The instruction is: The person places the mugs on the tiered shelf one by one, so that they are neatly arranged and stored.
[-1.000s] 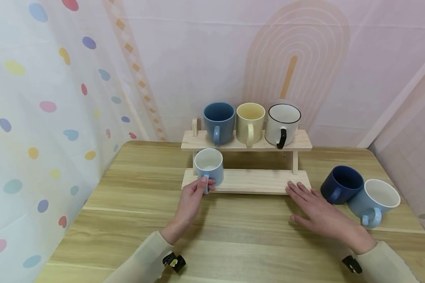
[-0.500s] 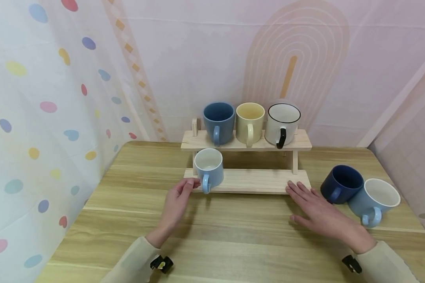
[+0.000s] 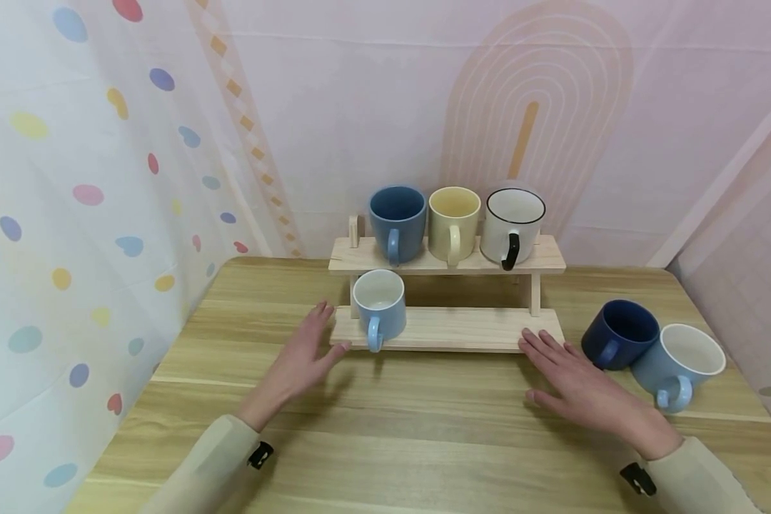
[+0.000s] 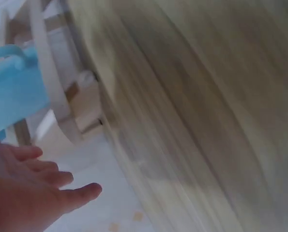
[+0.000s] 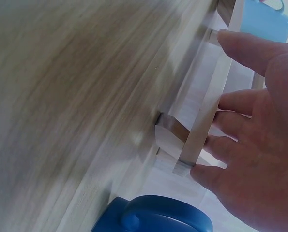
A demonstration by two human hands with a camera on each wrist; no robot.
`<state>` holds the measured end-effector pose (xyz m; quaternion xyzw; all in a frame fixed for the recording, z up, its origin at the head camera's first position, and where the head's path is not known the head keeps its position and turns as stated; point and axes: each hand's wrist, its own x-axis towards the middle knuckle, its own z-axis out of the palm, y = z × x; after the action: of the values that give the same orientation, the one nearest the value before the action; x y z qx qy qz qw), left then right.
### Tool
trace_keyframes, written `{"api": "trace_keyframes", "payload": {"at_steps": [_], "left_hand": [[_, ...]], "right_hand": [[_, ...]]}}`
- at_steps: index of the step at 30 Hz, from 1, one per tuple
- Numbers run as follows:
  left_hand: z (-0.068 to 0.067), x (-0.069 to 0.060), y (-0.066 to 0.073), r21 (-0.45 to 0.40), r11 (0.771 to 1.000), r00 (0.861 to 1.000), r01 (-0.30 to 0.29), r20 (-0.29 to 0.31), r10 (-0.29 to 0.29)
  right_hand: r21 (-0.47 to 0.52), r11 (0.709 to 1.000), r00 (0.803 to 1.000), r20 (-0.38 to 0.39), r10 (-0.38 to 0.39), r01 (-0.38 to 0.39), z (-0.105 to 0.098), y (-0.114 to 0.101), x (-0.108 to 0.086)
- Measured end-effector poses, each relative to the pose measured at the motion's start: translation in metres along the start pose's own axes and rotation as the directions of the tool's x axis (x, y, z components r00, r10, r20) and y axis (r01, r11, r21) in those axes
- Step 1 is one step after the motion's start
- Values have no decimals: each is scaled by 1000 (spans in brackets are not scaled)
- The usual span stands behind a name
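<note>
A light blue mug (image 3: 385, 318) stands upright at the left end of the lower shelf (image 3: 462, 330) of a wooden two-tier rack, its handle toward me. My left hand (image 3: 295, 363) is just left of that mug, fingers spread and holding nothing; its fingertips are near the shelf's left end. In the left wrist view the light blue mug (image 4: 18, 92) sits beyond the fingers. At the shelf's right end my right hand (image 3: 575, 385) rests its straight fingertips on the front edge. The right wrist view has these fingers (image 5: 233, 123) against the shelf board.
On the upper shelf (image 3: 552, 257) stand a blue mug (image 3: 401, 232), a yellow mug (image 3: 446, 232) and a white mug (image 3: 497, 239) with a black rim. A navy mug (image 3: 600, 335) and a larger light blue mug (image 3: 655, 368) stand on the table right of the rack. Curtains hang behind.
My left hand has let go of the light blue mug's handle, moved left and spread its fingers. The mug stays on the lower shelf. My right hand has not moved.
</note>
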<state>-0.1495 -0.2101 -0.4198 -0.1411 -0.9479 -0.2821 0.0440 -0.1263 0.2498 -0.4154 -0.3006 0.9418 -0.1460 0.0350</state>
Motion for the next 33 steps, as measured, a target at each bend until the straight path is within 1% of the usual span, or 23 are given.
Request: {"api": "trace_keyframes", "payload": {"at_steps": [2,4,8,11,14,16,18,20,24,26,29,31,33], "left_hand": [[0,2,-4,68,998,999,-19,43,16],[0,4,-8,113,992,996,-46,76,37],[0,7,-14,165,983,990,-79,126,59],[1,8,-17,190,977,988,-96,140,70],[3,9,-18,215,970,985,-117,152,85],[4,10,-19,227,965,983,-131,159,96],[5,11,-19,231,963,982,-139,160,103],[6,12,-18,233,962,982,-142,153,108],[6,14,-18,232,962,984,-142,141,111],[6,15,-18,231,963,984,-142,140,112],[6,16,-19,230,962,983,-149,140,119],[6,17,-19,233,960,982,-156,140,125],[6,18,-19,231,959,982,-162,137,133]], "right_hand": [[5,1000,1000,-1,4,-4,0,0,0],[9,1000,1000,-3,6,-6,0,0,0],[12,1000,1000,-13,3,-3,0,1,1],[33,999,1000,-21,5,-4,-1,1,2],[79,997,999,-39,23,-20,-2,0,1],[106,994,996,-74,44,-36,-4,-1,-3],[123,991,989,-133,63,-47,-7,-3,-8],[132,990,977,-196,81,-55,-11,-5,-14],[144,988,944,-312,102,-59,-18,-8,-23],[149,987,924,-364,114,-63,-19,-9,-26],[155,985,886,-442,140,-78,-17,-8,-31],[173,980,855,-490,171,-97,-16,-7,-35],[212,971,824,-526,210,-112,-15,-6,-40]]}}
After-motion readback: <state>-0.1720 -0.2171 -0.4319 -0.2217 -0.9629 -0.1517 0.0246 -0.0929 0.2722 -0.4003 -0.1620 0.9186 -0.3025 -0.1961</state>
